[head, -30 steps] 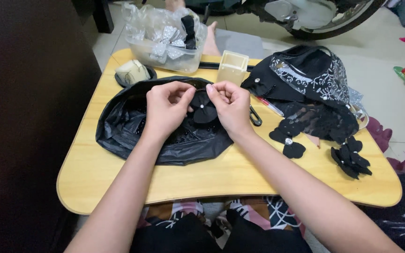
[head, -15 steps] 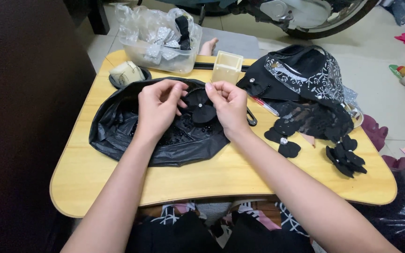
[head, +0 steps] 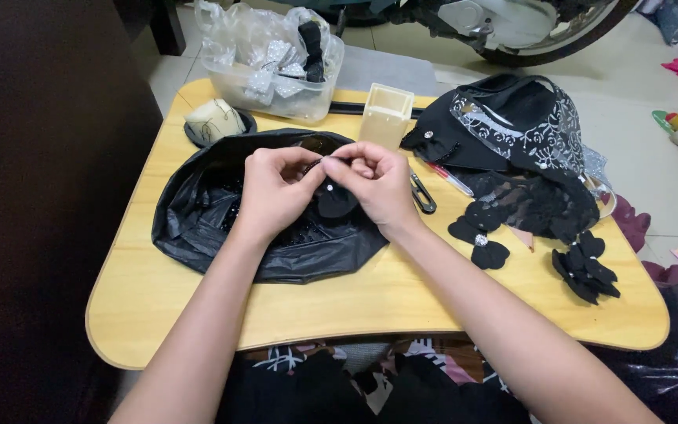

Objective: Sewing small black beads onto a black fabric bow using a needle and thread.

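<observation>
My left hand (head: pixel 272 188) and my right hand (head: pixel 378 184) meet fingertip to fingertip over a black plastic bag (head: pixel 213 216) spread on a small wooden lap table (head: pixel 198 306). Between them hangs a small black fabric flower (head: pixel 335 200) with a shiny bead at its centre. Both hands pinch it at the top. Whether a needle or thread is in the fingers is too small to tell.
Finished black fabric flowers (head: pixel 480 235) and a darker cluster (head: pixel 586 271) lie to the right, beside black lace garments (head: pixel 512 133). Behind the bag stand a cream box (head: pixel 386 114), a plastic tub of silver bows (head: pixel 272 67), a thread spool on a dish (head: pixel 213 122) and scissors (head: pixel 424 196).
My hands have drawn closer together until the fingertips touch above the flower. The view has shifted slightly.
</observation>
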